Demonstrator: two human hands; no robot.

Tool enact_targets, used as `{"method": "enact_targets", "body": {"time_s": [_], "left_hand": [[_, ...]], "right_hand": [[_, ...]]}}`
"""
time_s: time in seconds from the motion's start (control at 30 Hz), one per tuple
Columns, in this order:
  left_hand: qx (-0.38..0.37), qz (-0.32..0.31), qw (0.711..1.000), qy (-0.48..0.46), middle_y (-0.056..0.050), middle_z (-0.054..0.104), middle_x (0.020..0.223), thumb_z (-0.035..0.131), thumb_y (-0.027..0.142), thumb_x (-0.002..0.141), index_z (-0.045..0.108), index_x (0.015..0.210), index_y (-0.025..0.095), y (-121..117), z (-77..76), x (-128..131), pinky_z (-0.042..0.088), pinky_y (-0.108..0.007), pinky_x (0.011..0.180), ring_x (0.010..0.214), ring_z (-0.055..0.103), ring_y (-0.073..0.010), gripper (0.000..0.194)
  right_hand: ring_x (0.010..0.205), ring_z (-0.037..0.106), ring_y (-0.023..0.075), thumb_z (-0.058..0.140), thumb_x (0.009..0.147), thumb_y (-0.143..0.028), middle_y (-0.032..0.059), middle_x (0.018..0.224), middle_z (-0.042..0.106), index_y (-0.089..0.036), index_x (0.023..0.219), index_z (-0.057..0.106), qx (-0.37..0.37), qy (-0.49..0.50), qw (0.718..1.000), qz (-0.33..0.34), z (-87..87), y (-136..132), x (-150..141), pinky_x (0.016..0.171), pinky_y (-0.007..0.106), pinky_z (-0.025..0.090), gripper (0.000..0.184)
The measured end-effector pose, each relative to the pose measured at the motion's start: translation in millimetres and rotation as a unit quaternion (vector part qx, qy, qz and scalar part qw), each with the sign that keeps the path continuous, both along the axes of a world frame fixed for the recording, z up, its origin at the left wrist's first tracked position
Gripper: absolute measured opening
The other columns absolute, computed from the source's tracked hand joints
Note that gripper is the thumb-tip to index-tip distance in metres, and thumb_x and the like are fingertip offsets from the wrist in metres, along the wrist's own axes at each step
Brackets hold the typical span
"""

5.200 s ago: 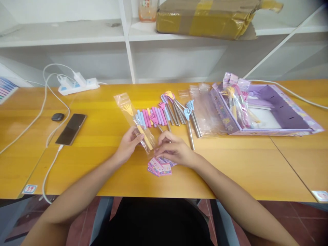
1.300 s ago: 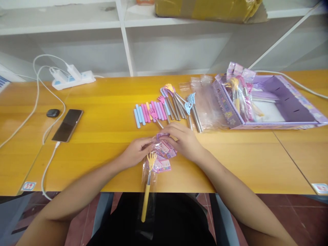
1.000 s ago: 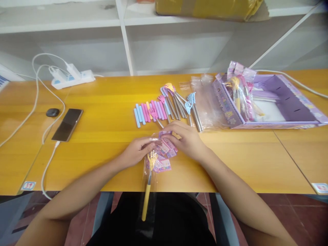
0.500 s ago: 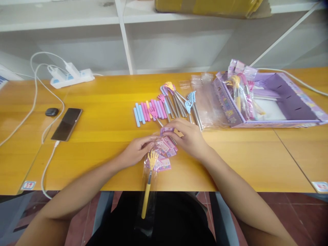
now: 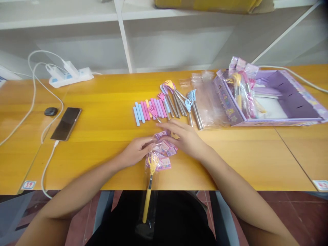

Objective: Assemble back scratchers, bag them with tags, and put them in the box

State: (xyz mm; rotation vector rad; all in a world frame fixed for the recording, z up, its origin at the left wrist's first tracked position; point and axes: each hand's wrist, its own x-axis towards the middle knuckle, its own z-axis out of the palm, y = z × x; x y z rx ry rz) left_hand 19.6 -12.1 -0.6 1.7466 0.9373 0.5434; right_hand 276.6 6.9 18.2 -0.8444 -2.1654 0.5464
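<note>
My left hand (image 5: 139,149) pinches the top of a clear plastic bag (image 5: 153,201). Inside it lies a yellow back scratcher (image 5: 147,201), its claw toward the hand and its handle hanging past the table edge over my lap. My right hand (image 5: 188,139) holds a small purple printed card (image 5: 161,134) at the mouth of the bag; how far the card is inside I cannot tell. Under the hands more pink and purple cards (image 5: 165,164) lie loosely on the table, partly covered by the bag. Just beyond are back scratchers with steel rods (image 5: 176,106) and a row of coloured handle sleeves (image 5: 139,112).
Flat clear bags (image 5: 208,102) lie beside a purple display box (image 5: 302,109) that holds bagged back scratchers (image 5: 242,94). On the left are a phone (image 5: 66,123) on a cable, a black earbud case (image 5: 51,111) and a power strip (image 5: 71,78). A shelf (image 5: 77,15) runs behind.
The bag has swung from lying tilted over the table to hanging toward my lap, claw end up. My right hand has come to hold a card at its mouth. Lately the hands shift only slightly.
</note>
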Motion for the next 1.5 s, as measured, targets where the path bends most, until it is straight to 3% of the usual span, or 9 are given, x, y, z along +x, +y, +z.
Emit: {"method": "enact_targets", "body": {"time_s": [0.2, 0.4, 0.57, 0.8, 0.9, 1.1, 1.23, 1.33, 1.5], "left_hand": [[-0.003, -0.004, 1.000, 0.011, -0.004, 0.075, 0.095, 0.053, 0.051, 0.111, 0.077, 0.106, 0.018, 1, -2.0, 0, 0.051, -0.030, 0.080, 0.088, 0.067, -0.0211, 0.041], [-0.013, 0.007, 1.000, -0.002, -0.004, 0.075, 0.093, 0.054, 0.054, 0.109, 0.078, 0.110, 0.018, 0, -5.0, -1, 0.053, -0.031, 0.081, 0.088, 0.068, -0.0229, 0.043], [-0.028, 0.013, 0.999, -0.014, -0.005, 0.077, 0.099, 0.055, 0.053, 0.110, 0.079, 0.111, 0.018, 0, -6.1, -1, 0.055, -0.033, 0.085, 0.094, 0.070, -0.0243, 0.043], [-0.030, 0.004, 0.999, -0.016, -0.006, 0.079, 0.111, 0.055, 0.050, 0.111, 0.078, 0.119, 0.019, 0, -5.3, -2, 0.054, -0.032, 0.088, 0.099, 0.071, -0.0233, 0.040], [-0.024, -0.001, 1.000, -0.007, -0.006, 0.078, 0.107, 0.054, 0.050, 0.111, 0.078, 0.114, 0.017, 0, -4.7, -2, 0.053, -0.031, 0.085, 0.094, 0.069, -0.0220, 0.041], [-0.013, 0.006, 1.000, 0.014, -0.002, 0.071, 0.082, 0.055, 0.052, 0.110, 0.076, 0.100, 0.016, -1, -4.7, -1, 0.048, -0.027, 0.069, 0.075, 0.063, -0.0177, 0.043], [-0.025, 0.018, 0.999, -0.012, -0.002, 0.072, 0.083, 0.056, 0.052, 0.110, 0.078, 0.106, 0.016, -2, -4.3, -1, 0.050, -0.027, 0.068, 0.073, 0.064, -0.0170, 0.042], [-0.028, 0.022, 0.999, -0.038, -0.003, 0.077, 0.093, 0.057, 0.050, 0.111, 0.077, 0.123, 0.018, -2, -4.3, 0, 0.053, -0.027, 0.072, 0.076, 0.067, -0.0172, 0.040], [-0.042, 0.030, 0.996, -0.079, -0.007, 0.079, 0.112, 0.063, 0.047, 0.109, 0.066, 0.140, 0.023, -4, -5.4, 1, 0.057, -0.029, 0.075, 0.081, 0.072, -0.0173, 0.040]], "right_hand": [[0.081, 0.067, 0.0177, 0.083, 0.097, -0.027, 0.0015, 0.099, 0.071, -0.031, 0.155, 0.056, -0.061, 0.043, 0.997, -0.009, -9.0, -3, -6, 0.074, 0.032, 0.061, 0.065], [0.087, 0.071, 0.0193, 0.086, 0.095, -0.031, 0.0038, 0.105, 0.074, -0.028, 0.150, 0.056, -0.055, 0.082, 0.995, -0.017, -14.0, -4, -10, 0.075, 0.034, 0.062, 0.063], [0.092, 0.076, 0.0192, 0.076, 0.103, -0.025, 0.0029, 0.107, 0.078, -0.029, 0.148, 0.054, -0.022, 0.094, 0.995, -0.010, -9.9, -6, -13, 0.089, 0.038, 0.064, 0.051], [0.087, 0.075, 0.0160, 0.070, 0.104, -0.016, 0.0016, 0.104, 0.080, -0.027, 0.147, 0.057, -0.051, 0.091, 0.994, -0.026, -1.2, -8, -13, 0.072, 0.030, 0.059, 0.046], [0.085, 0.075, 0.0158, 0.073, 0.103, -0.016, 0.0007, 0.102, 0.080, -0.027, 0.147, 0.057, -0.054, 0.083, 0.995, -0.016, -1.5, -8, -11, 0.071, 0.029, 0.058, 0.048], [0.096, 0.078, 0.0187, 0.071, 0.105, -0.020, 0.0016, 0.104, 0.082, -0.027, 0.147, 0.056, -0.018, 0.055, 0.998, 0.036, -5.9, -10, -17, 0.091, 0.036, 0.064, 0.045], [0.106, 0.076, 0.0217, 0.068, 0.107, -0.024, 0.0052, 0.113, 0.080, -0.027, 0.145, 0.057, -0.012, 0.058, 0.998, -0.005, -3.1, -10, -17, 0.096, 0.041, 0.062, 0.040], [0.104, 0.075, 0.0221, 0.069, 0.106, -0.025, 0.0070, 0.116, 0.078, -0.025, 0.143, 0.058, -0.073, 0.079, 0.993, -0.045, -0.6, -8, -13, 0.091, 0.040, 0.061, 0.039], [0.083, 0.072, 0.0159, 0.070, 0.102, -0.027, -0.0001, 0.093, 0.075, -0.023, 0.132, 0.064, -0.213, 0.152, 0.965, -0.025, -1.3, -4, -11, 0.081, 0.034, 0.060, 0.030]]}}
